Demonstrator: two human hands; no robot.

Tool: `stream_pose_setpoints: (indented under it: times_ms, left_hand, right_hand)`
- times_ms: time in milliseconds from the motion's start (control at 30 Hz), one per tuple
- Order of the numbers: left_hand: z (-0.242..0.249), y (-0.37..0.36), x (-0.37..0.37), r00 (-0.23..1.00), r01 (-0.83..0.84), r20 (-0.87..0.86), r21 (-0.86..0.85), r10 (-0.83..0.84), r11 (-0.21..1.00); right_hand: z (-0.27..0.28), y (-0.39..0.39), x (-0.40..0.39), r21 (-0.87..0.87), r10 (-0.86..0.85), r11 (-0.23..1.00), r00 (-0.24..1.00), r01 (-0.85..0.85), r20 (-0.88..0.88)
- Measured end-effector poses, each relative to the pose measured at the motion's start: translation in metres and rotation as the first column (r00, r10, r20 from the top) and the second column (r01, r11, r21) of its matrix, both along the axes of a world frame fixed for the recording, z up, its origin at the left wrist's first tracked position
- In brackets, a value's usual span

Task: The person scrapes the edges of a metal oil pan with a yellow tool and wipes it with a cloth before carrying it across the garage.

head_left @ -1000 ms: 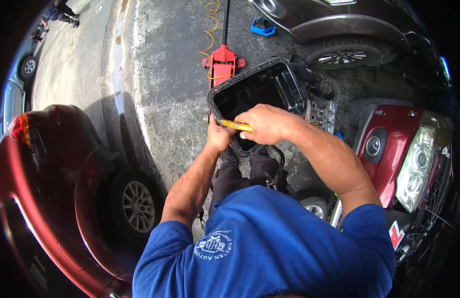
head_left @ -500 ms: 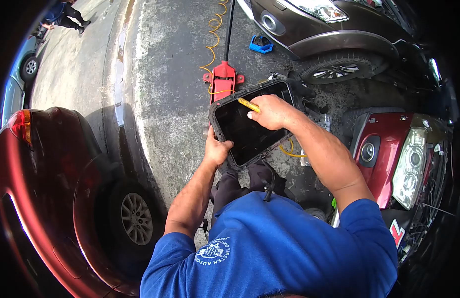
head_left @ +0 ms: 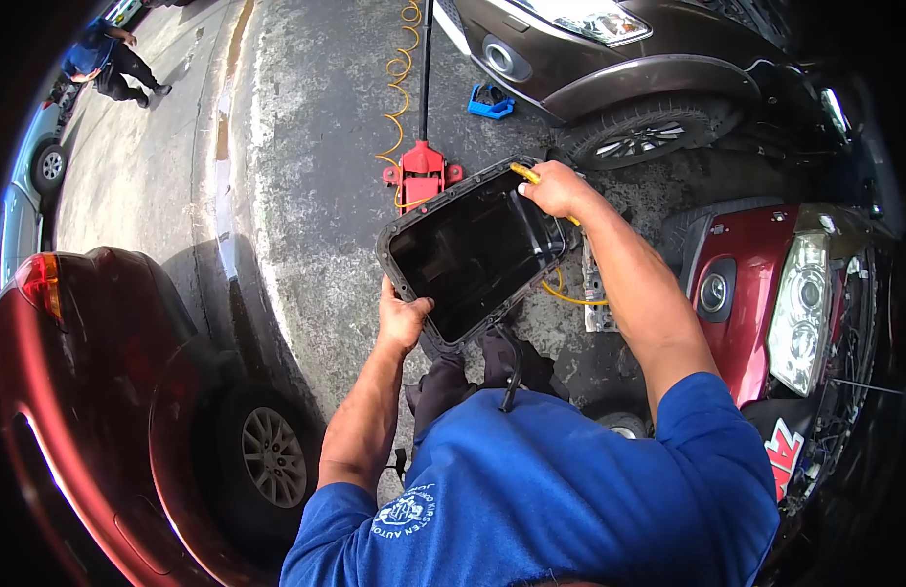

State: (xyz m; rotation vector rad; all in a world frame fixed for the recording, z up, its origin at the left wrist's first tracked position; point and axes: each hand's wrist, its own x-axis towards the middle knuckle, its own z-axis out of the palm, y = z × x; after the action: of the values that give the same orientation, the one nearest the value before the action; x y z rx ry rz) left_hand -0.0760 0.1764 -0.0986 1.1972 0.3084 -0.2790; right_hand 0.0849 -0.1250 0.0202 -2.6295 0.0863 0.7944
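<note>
A black rectangular open housing [head_left: 406, 227] with a flanged rim is held tilted in front of me; its dark, shiny inside faces up. My left hand [head_left: 402, 321] grips its lower left edge, thumb over the rim and fingers underneath. At the upper right corner, my right hand [head_left: 554, 189] is closed around a yellow air hose [head_left: 524, 173], whose end sticks out past the thumb over the rim. More yellow hose shows below that hand and loops out from under the housing. Whether a nozzle is fitted is too small to tell.
A red floor jack [head_left: 422, 176] with a long black handle stands beyond the housing. Coiled yellow hose runs beside it. Nearby are a blue tray [head_left: 490, 102], a brown car [head_left: 649, 83], a detached red bumper [head_left: 739, 269] and a red car [head_left: 101, 391]. Another person [head_left: 111, 61] walks far left.
My right hand has moved from over the housing's middle to its upper right corner, with the yellow hose. The housing now sits slightly further left, showing more of its inside.
</note>
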Motion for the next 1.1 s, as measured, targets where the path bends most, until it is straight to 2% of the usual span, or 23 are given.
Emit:
stream_pose_setpoints:
  times_ms: [67,100,133,200,233,267,333,433,467,533,567,667,700,733,800,833,933,1067,1100]
  left_hand:
    - [-0.001,-0.001,-0.002,1.0,0.0,0.021,-0.006,0.0,1.0]
    - [-0.003,-0.003,-0.001,1.0,0.002,0.022,0.0,-0.002,1.0]
    - [-0.004,-0.003,0.0,1.0,0.003,0.022,0.006,-0.003,1.0]
    - [-0.004,-0.005,-0.004,1.0,0.013,0.019,0.02,-0.013,1.0]
    - [-0.002,-0.006,-0.003,1.0,0.014,0.025,0.026,-0.014,1.0]
    - [0.001,-0.006,-0.004,1.0,0.009,0.029,0.031,-0.01,0.999]
    - [0.009,-0.01,-0.002,0.999,0.01,0.033,-0.003,-0.01,1.0]
    - [0.007,-0.018,0.003,1.0,0.005,0.002,-0.034,-0.005,0.999]
    - [0.004,-0.019,0.003,1.0,-0.004,-0.017,-0.036,0.004,0.999]
    - [-0.001,-0.017,0.005,0.999,0.007,-0.039,-0.031,-0.008,0.999]
    - [-0.002,-0.016,0.006,0.999,0.002,-0.035,-0.031,-0.003,1.0]
    - [0.007,-0.016,0.008,0.999,0.016,-0.042,-0.075,-0.019,0.997]
    - [0.006,-0.015,0.01,0.999,0.023,-0.039,-0.031,-0.025,0.999]
    - [0.003,-0.015,0.01,0.999,0.034,-0.039,0.012,-0.034,0.999]
    - [0.002,-0.015,0.012,0.998,0.024,-0.051,-0.035,-0.025,0.999]
    - [0.008,-0.014,0.01,0.997,0.035,-0.064,-0.072,-0.04,0.997]
    - [-0.004,-0.012,0.016,0.999,0.01,-0.052,-0.089,-0.014,0.996]
    - [-0.004,-0.011,0.019,0.995,-0.032,-0.1,-0.118,0.02,0.993]
    - [-0.004,-0.011,0.02,0.995,-0.046,-0.095,-0.126,0.034,0.991]
  right_hand:
    - [-0.006,0.005,-0.015,0.069,0.132,0.988,0.987,-0.138,0.09]
    - [0.016,0.02,-0.029,0.19,0.167,0.967,0.985,-0.172,0.04]
    - [0.015,0.023,-0.032,0.215,0.242,0.945,0.969,-0.246,0.045]
    - [0.009,0.009,-0.021,0.075,0.146,0.985,0.985,-0.153,0.095]
    - [0.004,-0.005,-0.013,0.072,0.035,0.996,0.991,-0.045,0.131]
    - [0.0,-0.017,-0.002,0.006,-0.037,0.999,0.999,0.037,0.025]
    - [0.022,0.0,-0.013,0.038,0.019,0.999,0.999,-0.02,0.03]
    - [0.021,0.049,-0.043,0.271,0.255,0.922,0.96,-0.277,0.117]
    - [0.026,0.064,-0.052,0.318,0.343,0.886,0.938,-0.337,0.038]
    - [0.029,0.082,-0.067,0.353,0.53,0.781,0.846,-0.515,0.061]
    - [0.032,0.085,-0.069,0.369,0.57,0.741,0.816,-0.561,0.096]
    - [0.045,0.098,-0.055,0.225,0.47,0.854,0.881,-0.469,0.052]
    - [0.048,0.103,-0.06,0.243,0.554,0.798,0.83,-0.551,0.065]
    - [0.054,0.109,-0.064,0.225,0.693,0.703,0.721,-0.674,-0.006]
    - [0.066,0.119,-0.066,0.175,0.734,0.678,0.671,-0.714,-0.108]
    - [0.063,0.124,-0.053,0.052,0.662,0.749,0.749,-0.661,-0.01]
    - [0.063,0.119,-0.076,0.145,0.795,0.597,0.559,-0.789,-0.235]
    - [0.053,0.116,-0.1,0.157,0.774,0.631,0.599,-0.76,-0.206]
    - [0.051,0.12,-0.106,0.154,0.797,0.585,0.529,-0.796,-0.292]
